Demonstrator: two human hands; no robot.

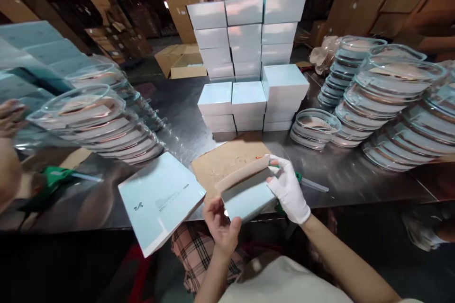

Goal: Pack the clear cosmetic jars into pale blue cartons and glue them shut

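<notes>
Held at the near edge of the shiny steel table (185, 104): a pale blue cardboard box with a brown flap (245, 191). Bare left hand (221, 221) pinching its lower corner, white-gloved right hand (288, 188) clamped on the far end. Probably light, stiff, crushable; best gripped by the edges. Flat pale blue box (159, 199) overhanging alongside; stacked clear glass dishes (384, 94) crowding the right.

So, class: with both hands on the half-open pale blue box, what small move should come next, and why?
Probably press the raised flap down with the gloved right hand: the pale blue box is open at its top edge, while the bare left hand steadies its lower corner.
</notes>
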